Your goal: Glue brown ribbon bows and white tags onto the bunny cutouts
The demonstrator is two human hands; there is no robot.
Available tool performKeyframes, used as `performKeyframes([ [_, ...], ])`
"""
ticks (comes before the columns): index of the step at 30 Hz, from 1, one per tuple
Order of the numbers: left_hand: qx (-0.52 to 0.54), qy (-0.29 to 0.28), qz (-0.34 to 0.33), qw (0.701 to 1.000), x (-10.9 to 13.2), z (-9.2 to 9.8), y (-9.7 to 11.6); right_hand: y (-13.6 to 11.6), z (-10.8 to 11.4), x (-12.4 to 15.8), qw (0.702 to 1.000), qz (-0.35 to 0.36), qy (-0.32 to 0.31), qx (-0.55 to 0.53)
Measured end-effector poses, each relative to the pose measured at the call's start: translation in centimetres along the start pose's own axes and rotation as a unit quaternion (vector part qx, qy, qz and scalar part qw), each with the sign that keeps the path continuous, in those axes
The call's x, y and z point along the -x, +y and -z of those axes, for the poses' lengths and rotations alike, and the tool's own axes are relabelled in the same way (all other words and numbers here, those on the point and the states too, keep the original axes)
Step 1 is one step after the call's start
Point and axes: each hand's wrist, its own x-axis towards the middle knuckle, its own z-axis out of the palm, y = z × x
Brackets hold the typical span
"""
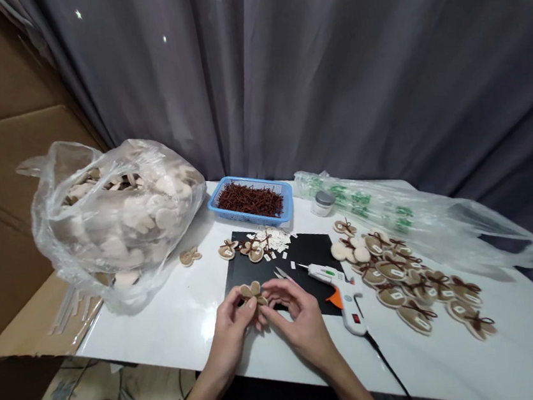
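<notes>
A tan, rabbit-head-shaped felt piece (252,290) is held up over the front edge of a black mat (315,246). My left hand (233,329) pinches it between thumb and fingers. From the other side, the curled fingers of my right hand (302,321) close on its right edge; whether a small part sits between them is hidden. Just beyond my hands lie pink-handled scissors (285,276) and a white glue gun (336,279). Small white labels (275,239) are heaped at the mat's back, beside several felt pieces with brown bows (253,251).
A plastic bag of felt pieces (129,222) stands at the left. Brown bows fill a blue basket (214,205) behind the mat. Finished-looking labelled rabbit pieces (392,269) spread across the right, near a lidded jar (323,203) and clear plastic bags (423,220). The glue gun's cord (386,363) crosses the front edge.
</notes>
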Motion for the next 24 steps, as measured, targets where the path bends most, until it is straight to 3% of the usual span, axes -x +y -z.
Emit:
performKeyframes([
  [5, 0.029, 0.006, 0.009, 1.000, 0.40, -0.25, 0.28, 0.04, 0.00, 0.14, 0.998, -0.049, -0.001, -0.044],
  [24, 0.049, -0.011, 0.029, 0.998, 0.05, 0.10, 0.74, -0.27, 0.42, 0.39, 1.000, 0.010, 0.003, 0.004],
])
